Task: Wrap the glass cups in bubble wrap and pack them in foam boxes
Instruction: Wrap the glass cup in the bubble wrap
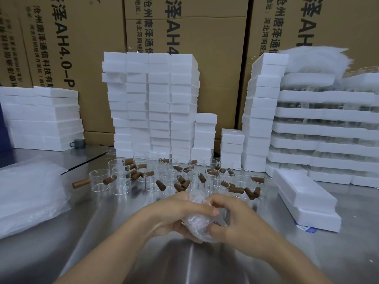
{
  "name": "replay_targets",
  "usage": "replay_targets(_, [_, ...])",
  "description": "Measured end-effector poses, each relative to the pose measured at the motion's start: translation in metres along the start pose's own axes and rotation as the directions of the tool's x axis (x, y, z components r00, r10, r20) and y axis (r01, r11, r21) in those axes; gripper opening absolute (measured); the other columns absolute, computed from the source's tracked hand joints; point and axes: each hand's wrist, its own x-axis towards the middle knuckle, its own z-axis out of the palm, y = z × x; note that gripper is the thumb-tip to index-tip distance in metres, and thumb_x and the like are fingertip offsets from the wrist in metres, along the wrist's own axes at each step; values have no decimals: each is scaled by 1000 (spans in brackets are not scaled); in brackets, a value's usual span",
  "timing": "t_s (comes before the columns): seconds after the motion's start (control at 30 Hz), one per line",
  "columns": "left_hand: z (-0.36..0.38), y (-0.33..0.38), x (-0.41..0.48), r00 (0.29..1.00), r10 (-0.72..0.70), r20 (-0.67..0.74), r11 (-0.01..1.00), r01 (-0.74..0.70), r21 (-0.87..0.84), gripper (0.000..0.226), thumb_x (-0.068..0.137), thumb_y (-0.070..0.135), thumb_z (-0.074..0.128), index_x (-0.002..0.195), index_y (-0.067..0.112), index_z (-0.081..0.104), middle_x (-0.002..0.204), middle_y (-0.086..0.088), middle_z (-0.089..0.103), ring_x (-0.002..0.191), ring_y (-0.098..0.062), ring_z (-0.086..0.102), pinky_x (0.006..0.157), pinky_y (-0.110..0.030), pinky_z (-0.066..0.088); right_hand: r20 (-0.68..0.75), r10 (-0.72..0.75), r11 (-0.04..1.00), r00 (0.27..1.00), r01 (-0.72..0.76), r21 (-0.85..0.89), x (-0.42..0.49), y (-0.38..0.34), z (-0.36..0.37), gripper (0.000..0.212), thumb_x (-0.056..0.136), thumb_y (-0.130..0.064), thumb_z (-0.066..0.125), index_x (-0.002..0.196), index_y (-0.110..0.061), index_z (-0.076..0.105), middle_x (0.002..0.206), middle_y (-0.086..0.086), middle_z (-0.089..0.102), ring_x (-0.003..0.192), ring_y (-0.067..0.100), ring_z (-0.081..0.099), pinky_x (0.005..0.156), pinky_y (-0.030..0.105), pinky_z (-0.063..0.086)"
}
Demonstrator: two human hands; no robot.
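My left hand (176,214) and my right hand (235,220) meet over the steel table (102,253), both closed around a bundle of clear bubble wrap (198,220). A cup inside the wrap is mostly hidden; only a dark spot shows through by my right thumb. Just beyond my hands stand several clear glass cups with brown wooden handles (123,183). A pile of bubble wrap sheets (28,193) lies at the left. Two long foam box pieces (305,193) lie stacked at the right.
Tall stacks of small white foam boxes (151,103) stand at the back centre, lower ones (43,117) at the left. Layered foam trays (326,130) rise at the right. Cardboard cartons (205,48) form the wall behind. A small grey cup (79,143) sits far left.
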Motion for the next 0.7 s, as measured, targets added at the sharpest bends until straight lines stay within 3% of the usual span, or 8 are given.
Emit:
replay_targets(0.07, [2,-2,1,1000,2,-22,999,-1,46,25,81,28,90,104,24,82,108,-8,80,95,-24,78,73,-36,65,20,31,998,999,-32,60,-2,1,1,39,68,-30,62,108,-32,61,100,-7,64,86,8,58,72,34,50])
replay_targets(0.13, [4,-5,3,999,24,-48,997,-20,77,27,80,24,88,106,21,81,102,-8,80,89,-20,77,69,-31,62,27,56,994,998,-59,95,-2,2,3,45,68,-28,64,112,-35,56,100,-8,61,85,8,54,67,32,45])
replay_targets(0.2, [4,-5,5,996,68,-56,990,-61,124,29,82,17,87,111,14,80,106,-12,80,92,-20,76,73,-29,60,33,75,994,997,-77,76,-2,3,3,57,69,-31,69,122,-44,51,102,-10,63,95,7,59,73,31,49])
replay_targets(0.3, [3,-7,8,987,155,-41,976,-147,163,30,84,5,85,113,7,77,105,-14,79,94,-20,74,83,-31,58,30,64,998,998,-63,-32,-2,2,1,84,75,-26,77,142,-60,39,109,-16,65,119,4,59,100,31,52])
replay_targets(0.4, [4,-11,12,971,231,-68,962,-217,166,29,79,5,88,104,19,80,93,-4,77,87,-15,72,78,-27,59,-40,27,992,999,-31,-124,-2,2,2,71,75,-33,73,138,-57,50,117,-19,65,122,4,57,109,37,47])
replay_targets(0.53, [-1,-13,18,949,255,-187,961,-229,153,45,75,7,95,113,22,77,102,-6,79,94,-17,74,85,-32,59,-94,38,985,995,-53,-164,-1,4,4,62,74,-37,59,135,-49,59,130,-20,65,133,10,53,117,42,41])
replay_targets(0.63, [1,-13,17,939,267,-217,943,-209,257,54,75,15,98,121,30,74,118,2,79,107,-8,75,88,-20,57,-84,23,982,996,-38,-186,1,3,6,59,71,-43,55,129,-52,60,123,-19,64,124,10,55,109,43,46])
replay_targets(0.7, [5,-13,16,922,300,-244,912,-201,359,57,75,17,98,123,33,72,120,7,77,109,-4,73,83,-11,54,-73,-6,978,997,-10,-210,1,2,9,55,70,-49,54,124,-51,57,116,-29,58,120,0,49,107,40,44])
